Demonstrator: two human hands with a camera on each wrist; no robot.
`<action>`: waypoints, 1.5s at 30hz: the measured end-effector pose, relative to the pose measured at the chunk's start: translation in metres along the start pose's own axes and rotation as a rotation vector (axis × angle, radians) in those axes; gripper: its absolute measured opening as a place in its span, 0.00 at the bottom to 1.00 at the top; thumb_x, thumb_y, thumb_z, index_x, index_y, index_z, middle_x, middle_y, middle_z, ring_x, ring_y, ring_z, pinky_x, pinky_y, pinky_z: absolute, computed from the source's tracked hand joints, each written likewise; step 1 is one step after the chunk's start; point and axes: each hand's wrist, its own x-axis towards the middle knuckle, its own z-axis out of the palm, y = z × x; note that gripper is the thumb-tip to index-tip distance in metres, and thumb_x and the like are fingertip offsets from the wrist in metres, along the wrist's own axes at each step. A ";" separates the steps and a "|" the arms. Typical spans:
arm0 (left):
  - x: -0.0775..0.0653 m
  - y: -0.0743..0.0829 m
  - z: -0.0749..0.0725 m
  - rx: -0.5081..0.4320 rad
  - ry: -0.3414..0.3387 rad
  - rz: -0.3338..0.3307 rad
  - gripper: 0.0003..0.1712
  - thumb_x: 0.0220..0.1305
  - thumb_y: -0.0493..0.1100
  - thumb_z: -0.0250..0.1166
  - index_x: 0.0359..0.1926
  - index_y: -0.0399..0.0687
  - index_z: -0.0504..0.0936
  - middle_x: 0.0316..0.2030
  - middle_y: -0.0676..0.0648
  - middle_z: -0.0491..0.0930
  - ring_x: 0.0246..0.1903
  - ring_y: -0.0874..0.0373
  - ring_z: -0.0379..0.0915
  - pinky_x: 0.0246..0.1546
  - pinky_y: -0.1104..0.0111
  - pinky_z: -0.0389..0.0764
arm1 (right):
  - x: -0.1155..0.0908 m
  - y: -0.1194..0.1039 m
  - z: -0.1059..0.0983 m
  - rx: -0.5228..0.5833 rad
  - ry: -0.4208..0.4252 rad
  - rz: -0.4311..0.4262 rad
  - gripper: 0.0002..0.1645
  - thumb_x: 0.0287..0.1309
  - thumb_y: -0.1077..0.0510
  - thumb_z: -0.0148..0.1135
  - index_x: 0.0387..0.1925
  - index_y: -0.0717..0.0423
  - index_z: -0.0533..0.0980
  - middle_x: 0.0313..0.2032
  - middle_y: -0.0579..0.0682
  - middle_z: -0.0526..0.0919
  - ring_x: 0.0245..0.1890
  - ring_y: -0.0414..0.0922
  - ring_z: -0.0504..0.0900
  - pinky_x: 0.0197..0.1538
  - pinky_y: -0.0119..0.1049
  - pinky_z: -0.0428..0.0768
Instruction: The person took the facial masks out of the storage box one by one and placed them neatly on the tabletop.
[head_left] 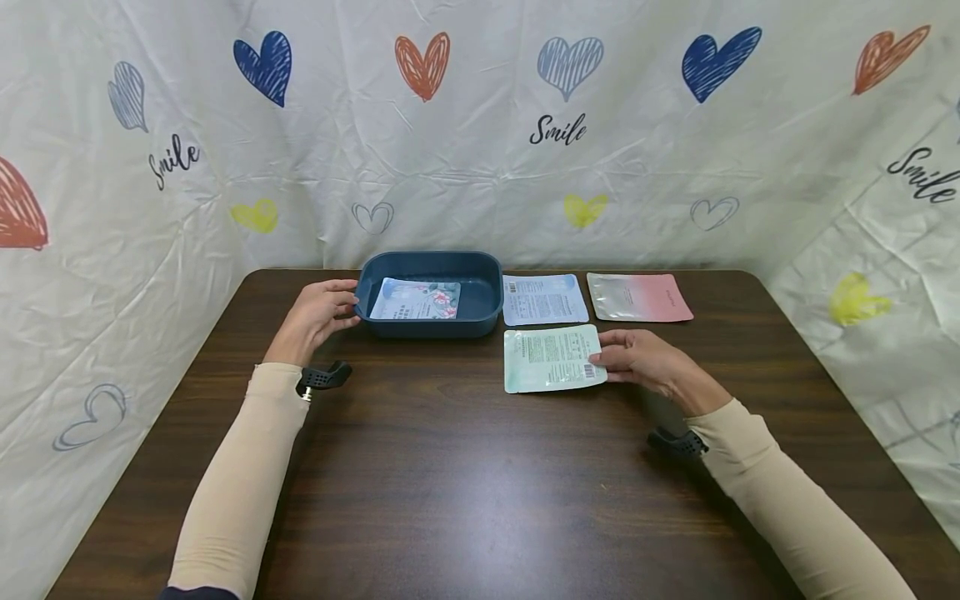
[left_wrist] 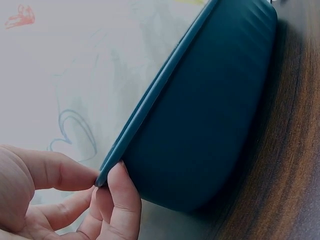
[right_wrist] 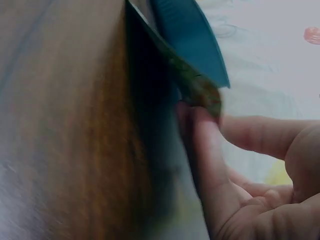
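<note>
My left hand (head_left: pixel 321 315) pinches the left end of the rim of a dark blue plastic basin (head_left: pixel 431 329); in the left wrist view thumb and fingers (left_wrist: pixel 125 202) meet at that rim. A pale blue floral sheet-mask packet (head_left: pixel 417 300) lies inside the basin. On the right, my right hand (head_left: pixel 647 362) grips the right edge of a pale green sheet-mask packet (head_left: pixel 553 358), its printed side up. The right wrist view shows that packet (right_wrist: pixel 200 90) edge-on, slightly blurred, tilted above the table between thumb and fingers.
Right of the basin lies a light blue packet (head_left: pixel 544 300), and beside it a silver and pink packet (head_left: pixel 641 297). All are near the back edge of the brown wooden table (head_left: pixel 450 467). Behind hangs a white cloth (head_left: pixel 480 142) printed with hearts.
</note>
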 end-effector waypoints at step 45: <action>0.003 -0.001 0.000 0.035 0.029 -0.019 0.27 0.74 0.34 0.56 0.72 0.43 0.69 0.63 0.37 0.70 0.48 0.51 0.73 0.39 0.69 0.84 | 0.024 -0.056 0.018 0.029 -0.015 -0.059 0.33 0.73 0.55 0.58 0.71 0.68 0.63 0.62 0.66 0.77 0.53 0.46 0.86 0.61 0.44 0.79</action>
